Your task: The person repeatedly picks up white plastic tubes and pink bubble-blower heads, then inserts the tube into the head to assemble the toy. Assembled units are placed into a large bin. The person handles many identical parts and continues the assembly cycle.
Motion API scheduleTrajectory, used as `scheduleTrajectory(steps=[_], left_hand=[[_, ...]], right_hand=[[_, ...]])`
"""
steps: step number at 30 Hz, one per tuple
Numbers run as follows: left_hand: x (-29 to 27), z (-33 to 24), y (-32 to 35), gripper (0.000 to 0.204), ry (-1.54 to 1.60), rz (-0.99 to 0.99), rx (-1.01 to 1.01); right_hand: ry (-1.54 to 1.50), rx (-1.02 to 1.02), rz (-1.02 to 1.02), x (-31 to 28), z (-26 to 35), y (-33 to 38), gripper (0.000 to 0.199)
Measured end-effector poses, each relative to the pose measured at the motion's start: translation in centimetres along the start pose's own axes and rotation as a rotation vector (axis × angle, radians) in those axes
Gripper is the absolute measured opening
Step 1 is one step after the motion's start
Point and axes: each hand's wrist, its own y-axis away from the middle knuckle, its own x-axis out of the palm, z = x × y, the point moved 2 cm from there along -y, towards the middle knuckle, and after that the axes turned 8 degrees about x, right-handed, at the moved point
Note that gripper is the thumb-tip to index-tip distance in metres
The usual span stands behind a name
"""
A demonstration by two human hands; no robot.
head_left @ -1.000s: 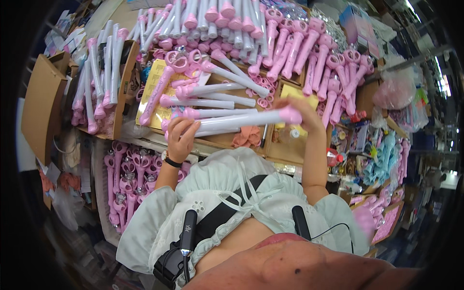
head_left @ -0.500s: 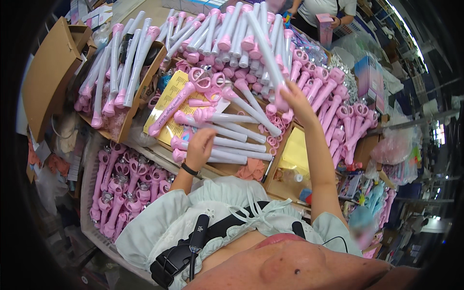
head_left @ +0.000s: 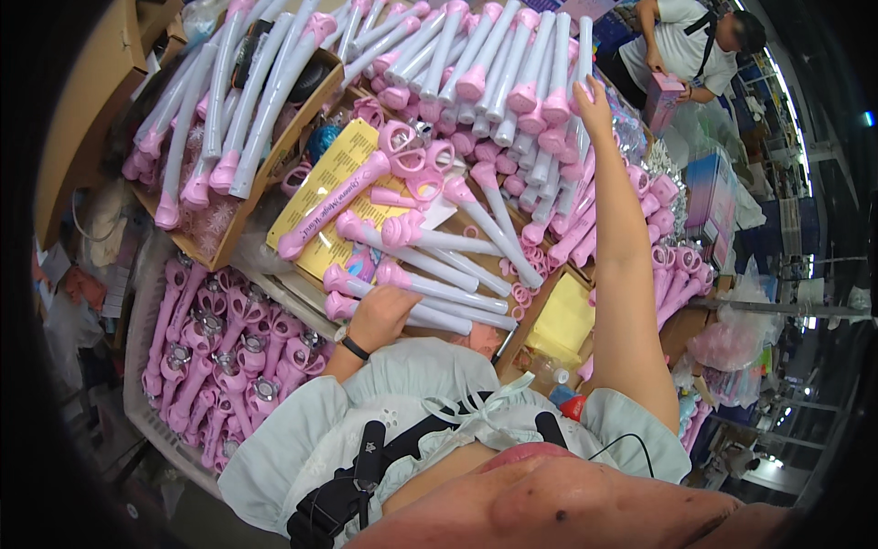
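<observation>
My right hand (head_left: 594, 108) reaches out at the far right side of a pile of white tubes with pink ends (head_left: 476, 78). Its fingers close around the lower part of one white tube (head_left: 585, 50), which lies along the pile's edge. Nearer to me, my left hand (head_left: 382, 314) is curled over a small group of pink-ended white tubes (head_left: 448, 267); whatever its fingers may hold is hidden. Beyond that hand a pink toy wand (head_left: 338, 201) with a ring-shaped head rests across a yellow printed sheet (head_left: 315, 197).
A grey crate (head_left: 137, 366) of pink wands stands at my left, below a cardboard box (head_left: 242, 201) of tubes. Pink rings (head_left: 521, 295) lie beside a tray with yellow paper (head_left: 562, 316). At far right, a person (head_left: 686, 46) holds a pink box (head_left: 663, 96).
My right hand has carried the white tube away from me to the far right of the pile. My left hand has moved slightly lower, onto the near tubes.
</observation>
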Motion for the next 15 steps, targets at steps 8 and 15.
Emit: scheduleTrajectory(steps=[8,15], left_hand=[[1.4,-0.1,-1.5,0.023,0.049,0.045,0.058],[2.2,-1.2,-1.8,0.026,0.048,0.112,0.06]], right_hand=[[-0.046,0.039,0.037,0.0,-2.5,1.0,0.063],[0.049,-0.149,-0.043,0.0,-1.7,0.8,0.053]])
